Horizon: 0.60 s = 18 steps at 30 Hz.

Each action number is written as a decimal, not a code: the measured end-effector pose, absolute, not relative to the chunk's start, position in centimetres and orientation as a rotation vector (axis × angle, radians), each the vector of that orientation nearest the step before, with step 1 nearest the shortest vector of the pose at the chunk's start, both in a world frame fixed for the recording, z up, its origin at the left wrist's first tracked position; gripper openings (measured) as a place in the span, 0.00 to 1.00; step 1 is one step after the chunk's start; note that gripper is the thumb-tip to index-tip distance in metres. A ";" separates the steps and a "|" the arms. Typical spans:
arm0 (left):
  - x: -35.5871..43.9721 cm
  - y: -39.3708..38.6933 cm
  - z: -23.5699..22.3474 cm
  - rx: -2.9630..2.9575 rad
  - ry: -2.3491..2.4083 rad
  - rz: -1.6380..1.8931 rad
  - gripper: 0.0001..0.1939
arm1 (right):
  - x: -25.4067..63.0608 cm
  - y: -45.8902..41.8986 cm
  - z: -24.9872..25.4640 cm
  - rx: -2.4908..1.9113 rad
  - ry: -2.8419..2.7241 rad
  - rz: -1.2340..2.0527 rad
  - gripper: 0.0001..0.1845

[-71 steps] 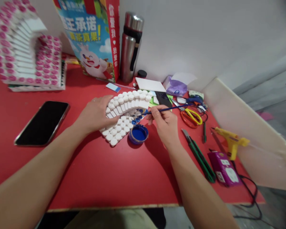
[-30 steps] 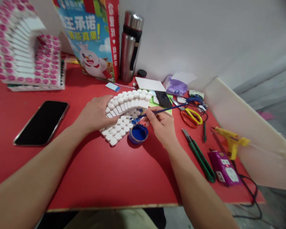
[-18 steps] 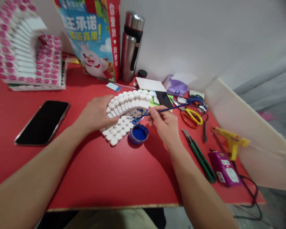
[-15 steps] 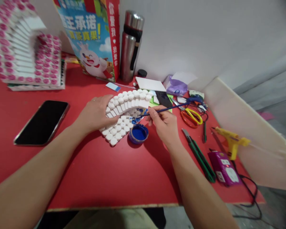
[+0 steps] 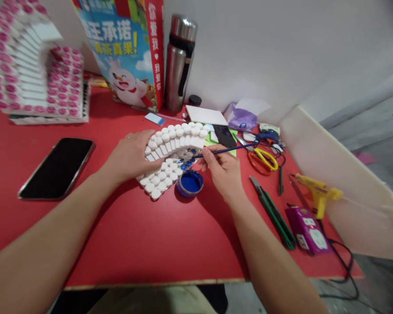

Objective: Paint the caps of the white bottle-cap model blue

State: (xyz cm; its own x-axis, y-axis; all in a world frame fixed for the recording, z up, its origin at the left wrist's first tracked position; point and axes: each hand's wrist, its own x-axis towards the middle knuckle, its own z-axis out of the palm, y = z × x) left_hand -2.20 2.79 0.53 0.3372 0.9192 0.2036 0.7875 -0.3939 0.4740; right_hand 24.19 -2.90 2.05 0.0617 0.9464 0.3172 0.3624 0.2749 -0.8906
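A white craft model [image 5: 163, 178] with a curved, stepped arch and rows of round white discs lies on the red table. Some discs at its right side are blue. My left hand [image 5: 134, 155] grips the model's left end, thumb in front and fingers behind. Between the thumb and fingers of my right hand [image 5: 223, 171] is a thin dark-blue paintbrush [image 5: 229, 149]. Its tip reaches the discs under the arch, close to the blue ones. Just in front of the model stands a small open pot of blue paint [image 5: 190, 183].
A phone [image 5: 57, 168] lies left; a pink-and-white disc model [image 5: 36, 78] stands behind it. A printed bag [image 5: 127, 56] and steel flask [image 5: 180, 63] line the back. Rightward are scissors [image 5: 263, 160], a green utility knife [image 5: 275, 216], a yellow glue gun [image 5: 317, 192] and a purple box [image 5: 308, 231].
My right hand and the brush have shifted very slightly left, the tip staying among the discs. My left hand keeps its hold on the model.
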 end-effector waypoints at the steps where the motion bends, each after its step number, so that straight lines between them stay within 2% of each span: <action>1: -2.2 2.8 0.6 2.320 1.530 0.636 0.41 | 24.2 -2.9 2.0 -1.279 -1.505 0.677 0.16; 18: -2.3 3.0 0.4 2.341 1.493 0.664 0.39 | 24.0 -2.7 2.1 -1.265 -1.530 0.659 0.15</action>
